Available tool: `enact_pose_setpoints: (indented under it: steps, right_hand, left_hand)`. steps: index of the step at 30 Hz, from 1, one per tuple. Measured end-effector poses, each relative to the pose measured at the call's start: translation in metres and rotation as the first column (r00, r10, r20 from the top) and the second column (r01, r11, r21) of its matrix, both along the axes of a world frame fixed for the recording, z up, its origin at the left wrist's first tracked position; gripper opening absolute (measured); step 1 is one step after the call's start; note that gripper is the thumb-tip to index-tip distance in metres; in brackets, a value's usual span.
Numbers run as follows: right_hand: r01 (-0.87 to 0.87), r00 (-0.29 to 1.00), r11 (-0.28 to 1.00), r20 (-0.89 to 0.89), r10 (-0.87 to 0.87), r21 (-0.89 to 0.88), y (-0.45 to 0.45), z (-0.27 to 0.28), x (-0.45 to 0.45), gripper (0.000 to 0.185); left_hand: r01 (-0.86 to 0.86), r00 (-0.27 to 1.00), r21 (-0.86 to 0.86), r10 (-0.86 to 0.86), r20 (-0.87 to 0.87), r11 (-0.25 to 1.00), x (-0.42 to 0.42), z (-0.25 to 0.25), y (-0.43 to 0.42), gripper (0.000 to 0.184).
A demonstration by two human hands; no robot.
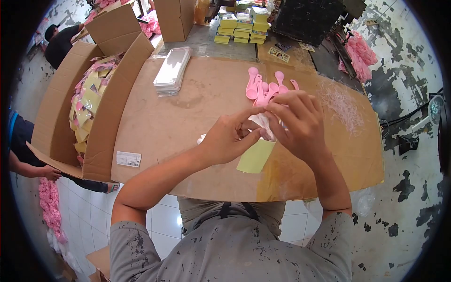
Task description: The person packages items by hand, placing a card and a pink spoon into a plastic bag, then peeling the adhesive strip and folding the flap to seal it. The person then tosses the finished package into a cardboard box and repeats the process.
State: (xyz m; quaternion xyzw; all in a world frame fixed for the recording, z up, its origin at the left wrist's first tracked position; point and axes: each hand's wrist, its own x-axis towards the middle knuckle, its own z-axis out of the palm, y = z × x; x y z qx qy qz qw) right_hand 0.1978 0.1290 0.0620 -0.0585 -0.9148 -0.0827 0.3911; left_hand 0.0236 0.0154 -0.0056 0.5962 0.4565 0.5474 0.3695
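Observation:
My left hand and my right hand meet at the fingertips above the table. The fingers of both are curled and pinched close together; whatever is between them is too small or hidden to make out. Beneath the hands lies a pale yellow card, partly covered, with something white and crumpled just behind it. A cluster of pink measuring spoons lies beyond my fingertips, partly hidden by my right hand.
Thin clear plastic strips are heaped at right. White-and-clear packs are stacked at back left, near an open carton of yellow-carded packs. Yellow card stacks stand behind. A label lies front left. Another person's hand is beside the carton.

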Motion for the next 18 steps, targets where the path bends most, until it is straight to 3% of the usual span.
enact_pose_setpoints:
  steps: [2,5,8,11,13,14,15,16,17,18]
  right_hand:
    - [0.016,0.999,0.998,0.04,-0.018,0.059,-0.002,-0.006,-0.003,0.023]
    - [0.017,0.995,0.995,0.095,-0.027,0.099,0.002,-0.013,-0.006,0.023]
    - [0.005,0.984,0.998,0.176,-0.016,0.064,0.011,-0.019,-0.005,0.021]
    - [0.016,0.99,0.999,0.143,-0.01,-0.041,0.027,-0.02,-0.004,0.017]
    - [0.036,0.999,0.996,0.017,-0.035,-0.084,0.045,-0.019,0.005,0.01]
    - [0.077,0.997,0.91,0.041,-0.065,-0.408,0.05,-0.013,0.018,0.006]
    - [0.112,0.994,0.721,0.073,-0.085,-0.684,0.057,-0.005,0.034,0.006]
    - [0.048,0.998,0.48,0.061,0.012,-0.876,0.075,-0.001,0.06,0.01]
    - [0.001,0.995,0.187,0.02,0.099,-0.982,0.095,0.002,0.088,0.014]
    - [0.013,1.0,0.197,0.015,0.009,-0.98,0.112,0.001,0.113,0.014]
  left_hand:
    - [0.002,0.993,-0.102,-0.014,-0.118,0.995,-0.002,0.008,-0.004,0.053]
    - [-0.035,0.962,-0.025,0.027,-0.271,0.999,-0.002,0.004,-0.002,0.052]
    - [-0.007,0.922,-0.065,-0.019,-0.388,0.998,-0.002,0.006,-0.002,0.05]
    - [0.022,0.896,-0.106,-0.067,-0.44,0.994,-0.004,0.012,-0.002,0.048]
    - [0.044,0.946,-0.159,-0.092,-0.311,0.986,-0.009,0.011,0.002,0.047]
    - [0.055,0.965,-0.186,-0.1,-0.242,0.981,-0.011,0.009,0.003,0.046]
    - [0.1,0.988,-0.192,-0.121,-0.101,0.976,-0.013,0.005,0.007,0.045]
    - [0.143,0.99,-0.192,-0.137,0.043,0.971,-0.014,-0.001,0.011,0.044]
    - [0.186,0.971,-0.188,-0.151,0.187,0.964,-0.016,-0.004,0.013,0.044]
    - [0.189,0.968,-0.183,-0.152,0.201,0.965,-0.018,-0.004,0.014,0.044]
